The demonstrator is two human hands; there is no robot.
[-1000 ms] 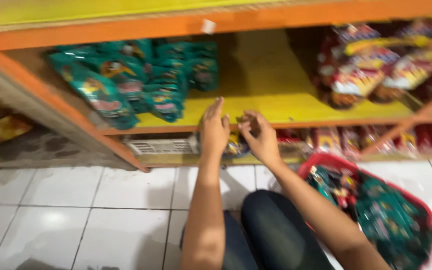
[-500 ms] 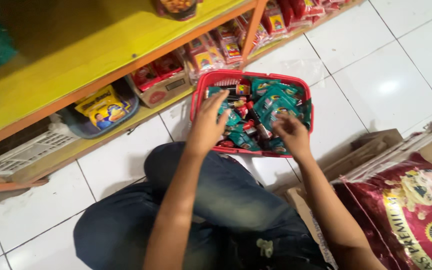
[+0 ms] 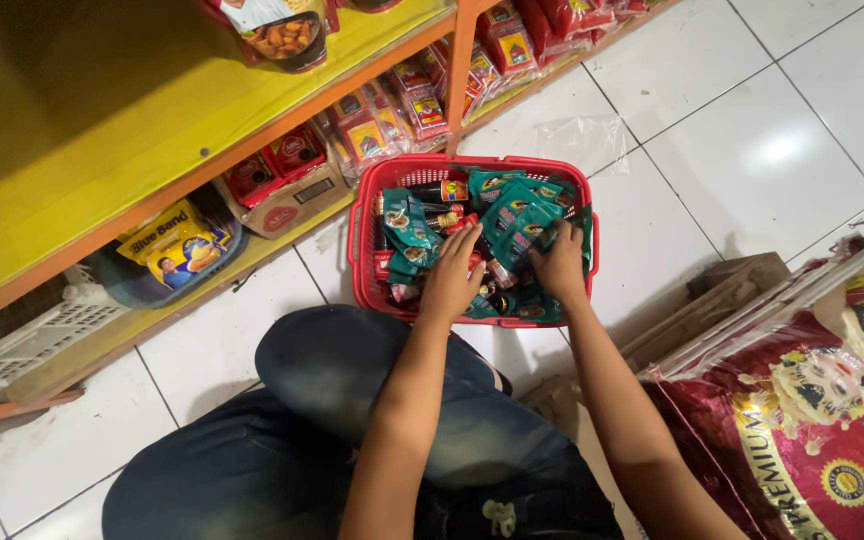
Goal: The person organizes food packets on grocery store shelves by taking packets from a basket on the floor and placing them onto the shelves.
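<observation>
A red plastic basket (image 3: 364,235) stands on the white tiled floor in front of my knees. It is full of teal sachet packs (image 3: 515,212) and small dark bottles (image 3: 439,190). My left hand (image 3: 450,280) lies palm down on the packs in the basket's near left part, fingers spread. On the near right side, my right hand (image 3: 559,266) rests among the teal packs with its fingers curled into them. Whether either hand grips a pack is hidden by the hands themselves.
An orange and yellow shelf (image 3: 132,110) runs along the left and top, with red snack packs (image 3: 382,120) below it. A white crate (image 3: 22,345) and a blue tub (image 3: 167,255) sit underneath. A large dark red sack (image 3: 802,420) and a cardboard box (image 3: 722,295) lie at right.
A second ago both hands were at the yellow shelf edge. They have since come down into the red basket, and the view has turned toward the floor.
</observation>
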